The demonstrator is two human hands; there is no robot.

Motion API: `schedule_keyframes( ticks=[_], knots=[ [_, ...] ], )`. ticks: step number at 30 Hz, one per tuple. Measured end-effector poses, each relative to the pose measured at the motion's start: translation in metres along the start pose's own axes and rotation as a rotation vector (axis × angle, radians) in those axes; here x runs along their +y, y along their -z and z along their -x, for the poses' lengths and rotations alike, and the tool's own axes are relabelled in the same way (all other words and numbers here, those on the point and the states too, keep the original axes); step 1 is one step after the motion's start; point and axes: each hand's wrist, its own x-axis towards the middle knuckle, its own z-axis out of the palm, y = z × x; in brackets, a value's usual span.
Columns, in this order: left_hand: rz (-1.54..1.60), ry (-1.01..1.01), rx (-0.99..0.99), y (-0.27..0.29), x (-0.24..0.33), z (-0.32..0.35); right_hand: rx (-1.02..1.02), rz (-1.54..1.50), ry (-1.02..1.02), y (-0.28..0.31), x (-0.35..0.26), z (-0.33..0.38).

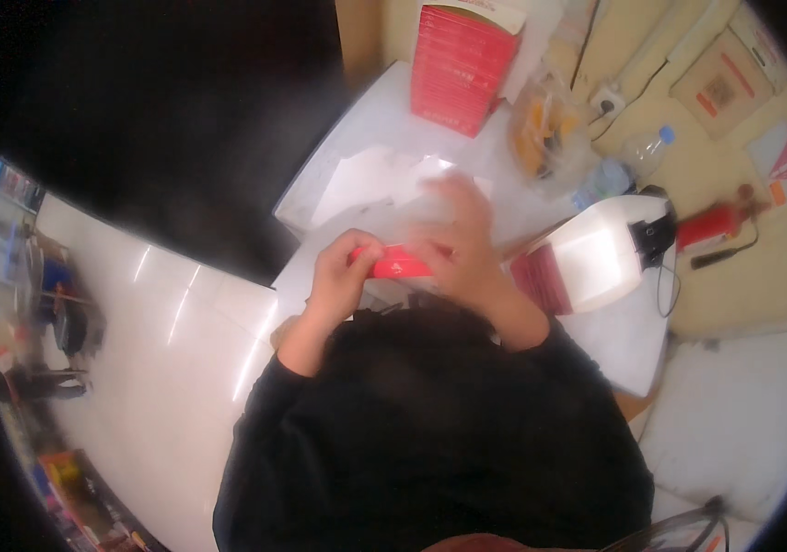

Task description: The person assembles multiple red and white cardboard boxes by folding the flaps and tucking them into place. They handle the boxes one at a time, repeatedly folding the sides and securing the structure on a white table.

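Observation:
A flat red strip-like piece (400,261) with pale markings, perhaps a folded card or packet, lies level in front of my chest. My left hand (341,273) is closed on its left end, thumb and fingers pinching it. Over the right end comes my right hand (465,241), its thumb side touching or covering the red piece. Motion smears the right fingers, some of them raised toward the table, so their grip is unclear. White paper sheets (357,184) lie on the white table (320,152) just beyond my hands.
A tall red stack (462,74) stands at the table's far end. Beside it are a plastic bag with yellow things (545,133) and a clear bottle (647,152). On the right sit a white device (596,262) and dark red cards (541,281). A wall socket (607,99) has cables.

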Motion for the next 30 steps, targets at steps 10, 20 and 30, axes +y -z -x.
schedule_keyframes(
  ticks=[10,20,30],
  knots=[
    [-0.112,-0.254,-0.39,0.037,0.017,-0.008,0.388,-1.158,-0.871,0.027,0.016,-0.011],
    [0.716,0.122,-0.003,-0.022,0.022,-0.023,0.061,-0.577,-0.019,0.016,-0.022,0.019],
    [0.577,0.186,-0.014,-0.05,0.011,-0.006,0.001,0.03,-0.091,0.012,-0.017,0.023]
  ],
)
